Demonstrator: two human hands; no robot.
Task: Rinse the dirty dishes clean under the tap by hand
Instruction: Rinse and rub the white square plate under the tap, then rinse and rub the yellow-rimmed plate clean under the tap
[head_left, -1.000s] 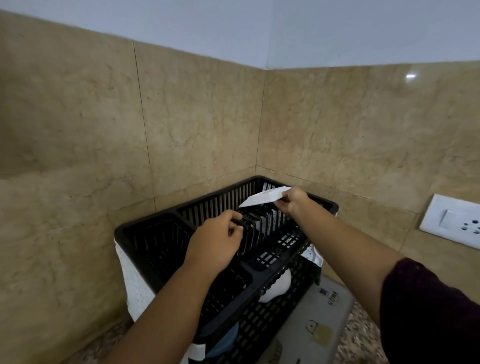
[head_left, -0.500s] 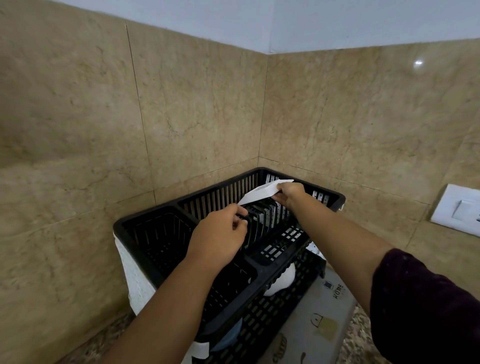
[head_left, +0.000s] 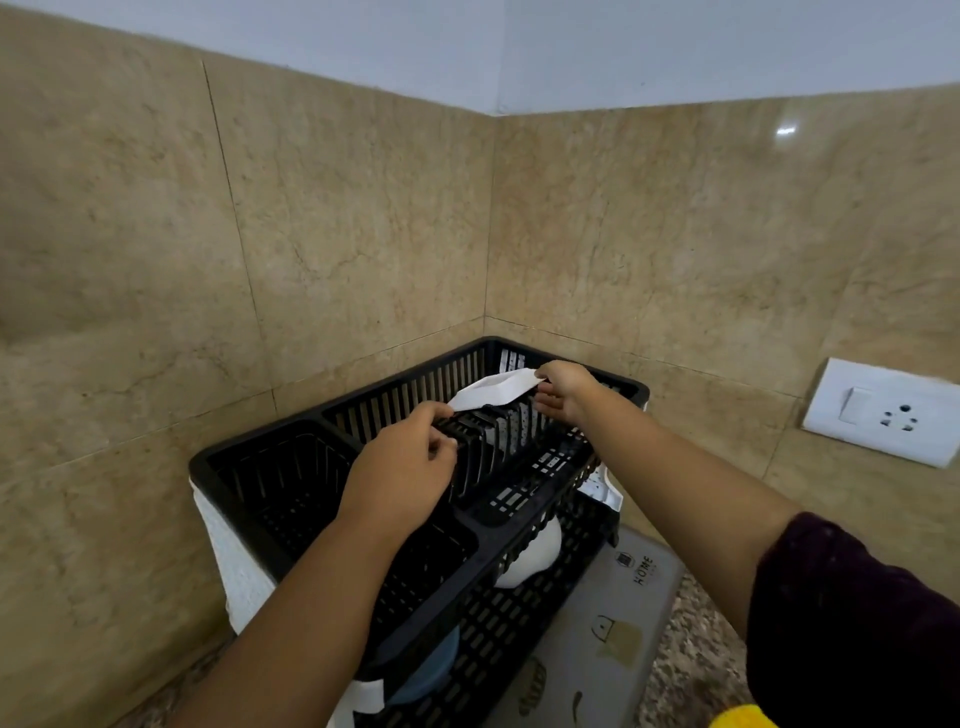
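A white square plate (head_left: 493, 392) stands edge-up in the slotted upper tier of a black plastic dish rack (head_left: 260, 457) in the tiled corner. My right hand (head_left: 563, 389) grips the plate's right edge. My left hand (head_left: 405, 467) pinches the plate's left corner just above the rack's black dividers. A white bowl (head_left: 535, 558) and a blue dish (head_left: 431, 670) sit on the rack's lower tier, partly hidden by the upper tray.
A grey printed mat (head_left: 602, 634) lies on the speckled counter (head_left: 691, 670) right of the rack. A white switch and socket plate (head_left: 883, 410) is on the right wall. Beige tiles close in behind and to the left. Something yellow (head_left: 743, 719) shows at the bottom edge.
The plate has sunk a little lower towards the rack's slots, both hands still holding it. The view has shifted slightly.
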